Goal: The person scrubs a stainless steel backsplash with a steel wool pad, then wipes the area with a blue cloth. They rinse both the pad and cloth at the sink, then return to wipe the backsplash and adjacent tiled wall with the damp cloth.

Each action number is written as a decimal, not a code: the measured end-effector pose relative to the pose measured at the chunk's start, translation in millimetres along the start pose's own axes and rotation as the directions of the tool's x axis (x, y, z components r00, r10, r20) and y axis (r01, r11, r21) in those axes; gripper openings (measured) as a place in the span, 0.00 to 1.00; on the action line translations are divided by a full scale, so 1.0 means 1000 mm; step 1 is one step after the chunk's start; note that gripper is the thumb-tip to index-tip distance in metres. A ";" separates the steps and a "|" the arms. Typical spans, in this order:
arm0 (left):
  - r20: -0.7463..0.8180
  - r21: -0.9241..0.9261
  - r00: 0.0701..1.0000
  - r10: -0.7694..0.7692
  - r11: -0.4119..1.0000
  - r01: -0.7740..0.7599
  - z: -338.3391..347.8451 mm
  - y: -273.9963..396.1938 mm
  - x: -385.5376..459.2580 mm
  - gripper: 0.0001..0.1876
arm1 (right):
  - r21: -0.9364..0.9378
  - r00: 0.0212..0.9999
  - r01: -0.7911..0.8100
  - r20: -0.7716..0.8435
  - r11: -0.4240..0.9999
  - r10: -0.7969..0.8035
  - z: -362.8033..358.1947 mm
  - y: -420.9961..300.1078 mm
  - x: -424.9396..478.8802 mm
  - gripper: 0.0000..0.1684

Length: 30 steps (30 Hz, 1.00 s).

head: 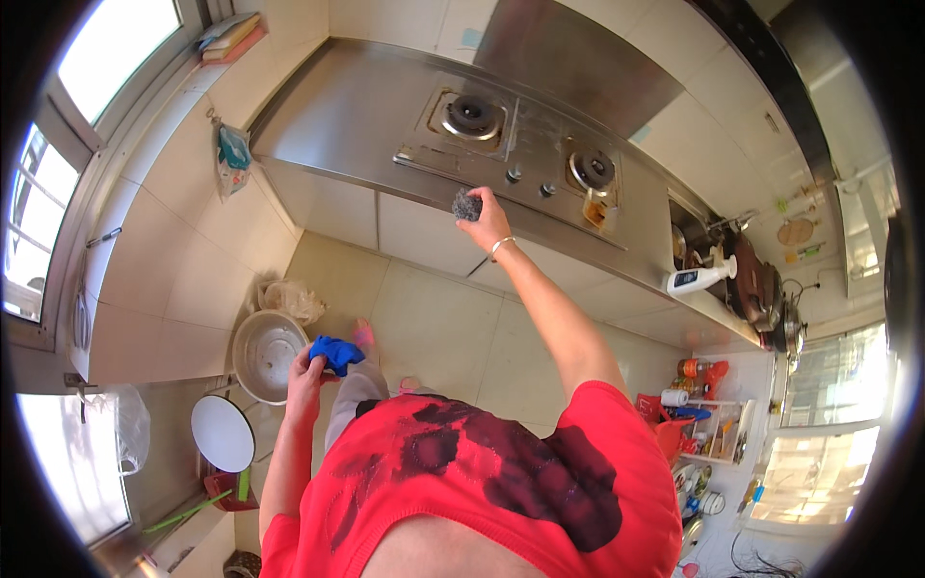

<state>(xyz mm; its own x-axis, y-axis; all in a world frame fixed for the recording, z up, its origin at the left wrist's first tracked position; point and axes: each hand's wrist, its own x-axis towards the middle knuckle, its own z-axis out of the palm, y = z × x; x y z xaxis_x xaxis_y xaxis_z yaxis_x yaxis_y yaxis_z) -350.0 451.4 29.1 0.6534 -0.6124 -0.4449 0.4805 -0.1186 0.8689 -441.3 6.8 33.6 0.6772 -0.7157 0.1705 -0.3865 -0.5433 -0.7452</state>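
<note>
My right hand [490,220], with a bracelet at the wrist, grips a dark grey metal scouring pad [467,205] just off the front edge of the stainless steel counter [325,108]. A crumpled blue cloth [337,354] is held in my left hand [307,372], low at the left beside a round basin. Beyond my right hand lies a gas hob with a left burner [471,117], a right burner [592,169] and two knobs [514,173]. Brown residue [595,211] marks the hob in front of the right burner.
A white pump bottle [701,277] lies near the sink [679,217] at the right. On the floor at left stand a pale basin [269,355] and a plastic bag [293,301]. A packet [233,155] hangs on the tiled wall; shelves [723,430] hold items at lower right.
</note>
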 end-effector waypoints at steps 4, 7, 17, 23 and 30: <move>-0.030 -0.047 0.999 0.045 0.998 -0.047 -0.006 0.018 0.035 0.11 | -0.086 0.989 0.146 0.012 0.985 -0.146 0.034 -0.011 0.069 0.32; -0.063 -0.042 0.995 0.074 0.996 -0.077 -0.018 0.036 0.065 0.11 | -0.133 0.995 0.099 0.010 0.986 -0.099 0.053 -0.005 0.116 0.32; -0.253 -0.093 0.958 0.132 0.983 -0.160 -0.054 0.104 0.150 0.12 | -0.507 0.983 -0.031 0.142 0.862 0.118 0.080 0.028 0.211 0.37; -0.100 0.199 0.988 0.117 0.975 -0.095 -0.037 0.131 0.212 0.18 | -0.277 0.909 0.382 0.286 0.881 -0.304 0.094 -0.072 0.189 0.49; 0.157 0.592 0.807 0.569 0.600 -0.538 0.028 0.205 0.239 0.13 | 0.286 0.549 0.205 0.758 0.936 -0.352 0.125 -0.167 0.159 0.24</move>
<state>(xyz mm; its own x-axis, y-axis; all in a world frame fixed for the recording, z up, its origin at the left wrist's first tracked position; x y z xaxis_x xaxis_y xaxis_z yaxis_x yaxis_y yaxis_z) -111.9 258.7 106.7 0.7090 -0.6846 0.1692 -0.4097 -0.2045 0.8890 -190.7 38.9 104.4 0.9825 0.1310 -0.1328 -0.0438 -0.5301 -0.8468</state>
